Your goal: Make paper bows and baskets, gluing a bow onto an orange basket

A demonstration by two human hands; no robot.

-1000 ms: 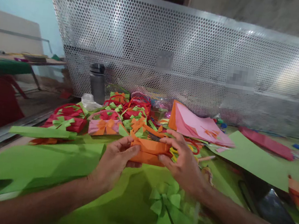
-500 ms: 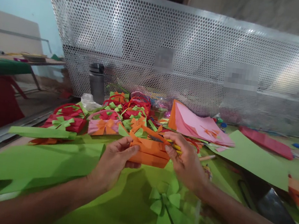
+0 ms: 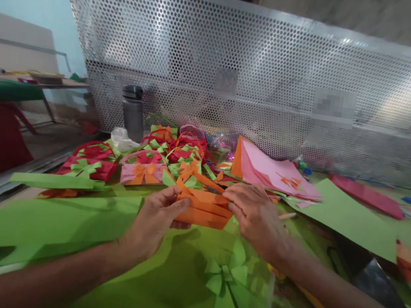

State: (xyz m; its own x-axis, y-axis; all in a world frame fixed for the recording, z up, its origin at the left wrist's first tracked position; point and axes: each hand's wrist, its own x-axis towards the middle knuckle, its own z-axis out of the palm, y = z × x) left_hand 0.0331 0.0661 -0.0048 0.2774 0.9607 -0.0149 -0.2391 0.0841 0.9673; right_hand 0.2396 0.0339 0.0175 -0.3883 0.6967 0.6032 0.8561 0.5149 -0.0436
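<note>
A small folded orange paper bag (image 3: 204,216) is held up in the middle, above the green tabletop. My left hand (image 3: 152,221) pinches its left side, the thumb across the front and the fingers behind. At the upper right corner, the fingers and thumb of my right hand (image 3: 257,218) close on the bag's edge. A dark thing, partly hidden, shows just behind the bag's top. Below, a green paper bow (image 3: 226,275) with long tails lies on the table. Finished-looking small paper bags, such as a pink one (image 3: 136,174) with an orange bow, stand behind my left hand.
Green paper sheets (image 3: 60,220) lie at left, another green sheet (image 3: 350,217) at right. Behind are pink sheets (image 3: 265,165), a dark bottle (image 3: 133,115) and a perforated metal panel (image 3: 207,41). A dark flat object (image 3: 382,288) lies near my right forearm.
My right hand has turned over, its back now facing up more, with the fingers on the bag's upper right edge. The yellow-handled thing near it is now hidden there. My left hand keeps its hold.
</note>
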